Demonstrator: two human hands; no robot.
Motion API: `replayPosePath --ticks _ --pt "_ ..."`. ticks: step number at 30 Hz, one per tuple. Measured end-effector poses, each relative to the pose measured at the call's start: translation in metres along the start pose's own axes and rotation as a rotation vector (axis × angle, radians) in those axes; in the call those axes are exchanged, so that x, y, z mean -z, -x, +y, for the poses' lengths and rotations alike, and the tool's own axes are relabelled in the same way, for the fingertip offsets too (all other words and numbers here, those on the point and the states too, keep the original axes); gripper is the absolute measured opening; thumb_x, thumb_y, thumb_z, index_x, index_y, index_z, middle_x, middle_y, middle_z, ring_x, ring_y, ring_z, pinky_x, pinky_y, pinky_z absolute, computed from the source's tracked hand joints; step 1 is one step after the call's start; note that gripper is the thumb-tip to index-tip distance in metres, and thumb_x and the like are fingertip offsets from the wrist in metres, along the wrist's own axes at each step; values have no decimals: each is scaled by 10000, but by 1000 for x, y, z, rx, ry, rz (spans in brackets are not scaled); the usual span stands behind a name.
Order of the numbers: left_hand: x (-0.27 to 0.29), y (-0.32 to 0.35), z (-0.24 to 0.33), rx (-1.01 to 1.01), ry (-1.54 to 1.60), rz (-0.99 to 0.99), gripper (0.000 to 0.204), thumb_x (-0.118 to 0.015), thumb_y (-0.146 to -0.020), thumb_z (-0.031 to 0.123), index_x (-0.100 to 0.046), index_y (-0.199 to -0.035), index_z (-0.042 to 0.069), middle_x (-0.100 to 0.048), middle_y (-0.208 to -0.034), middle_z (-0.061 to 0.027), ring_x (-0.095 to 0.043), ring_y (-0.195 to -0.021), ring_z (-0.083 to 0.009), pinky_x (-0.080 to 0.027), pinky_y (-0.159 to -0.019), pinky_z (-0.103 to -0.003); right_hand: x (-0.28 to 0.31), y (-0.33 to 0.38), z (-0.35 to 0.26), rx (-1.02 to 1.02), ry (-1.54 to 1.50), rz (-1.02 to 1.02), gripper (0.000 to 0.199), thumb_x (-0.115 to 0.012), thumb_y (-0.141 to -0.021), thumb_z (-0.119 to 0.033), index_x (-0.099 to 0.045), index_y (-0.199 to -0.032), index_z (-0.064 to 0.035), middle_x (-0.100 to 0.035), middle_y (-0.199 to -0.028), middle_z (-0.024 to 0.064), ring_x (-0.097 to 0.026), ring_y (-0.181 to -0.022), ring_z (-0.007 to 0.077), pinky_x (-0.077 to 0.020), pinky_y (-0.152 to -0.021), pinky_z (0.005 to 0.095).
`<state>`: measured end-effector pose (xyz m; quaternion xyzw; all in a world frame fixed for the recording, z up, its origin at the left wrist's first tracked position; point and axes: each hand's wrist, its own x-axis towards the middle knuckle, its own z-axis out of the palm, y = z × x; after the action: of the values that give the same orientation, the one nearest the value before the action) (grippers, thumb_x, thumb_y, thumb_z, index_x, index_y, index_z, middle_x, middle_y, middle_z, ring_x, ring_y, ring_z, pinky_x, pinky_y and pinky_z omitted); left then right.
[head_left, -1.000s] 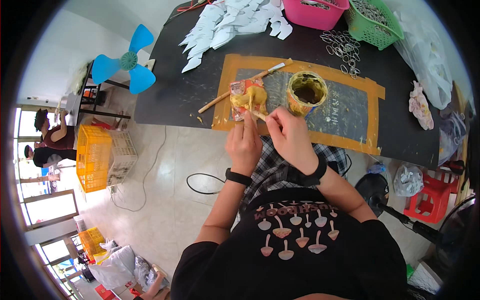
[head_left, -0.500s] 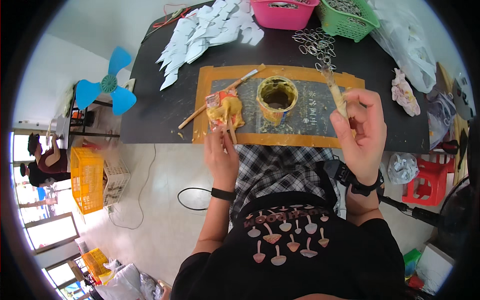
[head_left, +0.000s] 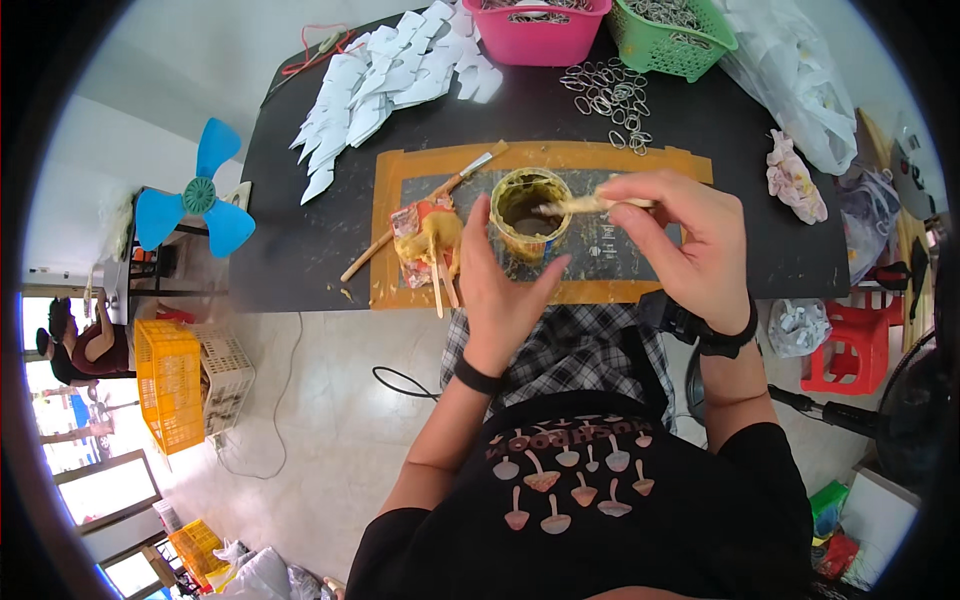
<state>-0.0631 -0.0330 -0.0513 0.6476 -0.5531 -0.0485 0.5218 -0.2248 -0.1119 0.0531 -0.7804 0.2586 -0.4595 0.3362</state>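
Observation:
My right hand [head_left: 697,240] grips a short brush [head_left: 590,205] whose handle is caked in pale yellow residue. The brush lies nearly level, its tip reaching into the mouth of a round tub [head_left: 527,243] of dark liquid with a yellow-crusted rim. Around the near left side of that tub, my left hand [head_left: 497,300] is spread, thumb and fingers apart; whether it touches the wall I cannot tell. Left of it, a yellow sticky lump [head_left: 447,232] sits on a red-and-white wrapper [head_left: 408,222], with two wooden sticks [head_left: 436,285] poking toward me.
A longer wooden-handled brush [head_left: 457,182] lies slanted across the tape-edged mat [head_left: 630,292]. White cut sheets [head_left: 375,75] are piled back left. Loose metal rings [head_left: 612,95] lie before a pink basket [head_left: 545,38] and a green basket [head_left: 680,45]. A crumpled cloth [head_left: 795,178] rests at right.
My right hand has lowered the brush leftward from upright to over the tub, tip inside. My left hand has left the wooden sticks and moved right, opening beside the tub.

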Motion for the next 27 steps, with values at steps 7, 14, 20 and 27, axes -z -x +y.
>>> replayPosePath --ticks 7,14,20,27 --pt "-23 1 -14 124 148 0 775 -852 -644 181 -438 -1272 -9 -580 -1140 -174 -585 -1044 -336 -466 -886 -394 -12 -8 11 363 432 -123 196 -692 -746 -18 -646 -935 3 -622 -793 94 -603 -656 237 -485 -556 315" --pt "-24 1 -20 136 168 7 715 -850 -634 175 -483 -1220 -6 -587 -1122 -171 -587 -1027 -334 -472 -868 -394 -27 -8 30 513 404 -84 204 -706 -706 -33 -651 -900 -1 -586 -753 78 -583 -654 255 -476 -553 334" --pt "-24 1 -24 94 167 0 737 -853 -620 172 -483 -1234 -1 -586 -1127 -175 -581 -1027 -333 -465 -876 -397 -30 -17 43 337 275 -199 109 -683 -756 -56 -658 -851 -10 -587 -728 89 -585 -662 271 -466 -570 349" --pt "-27 3 -26 101 141 5 753 -855 -622 199 -478 -1243 -1 -582 -1132 -175 -551 -1060 -347 -427 -914 -423 -21 -37 50 290 109 -410 67 -661 -807 -48 -670 -859 -6 -609 -720 83 -559 -633 214 -417 -535 304"
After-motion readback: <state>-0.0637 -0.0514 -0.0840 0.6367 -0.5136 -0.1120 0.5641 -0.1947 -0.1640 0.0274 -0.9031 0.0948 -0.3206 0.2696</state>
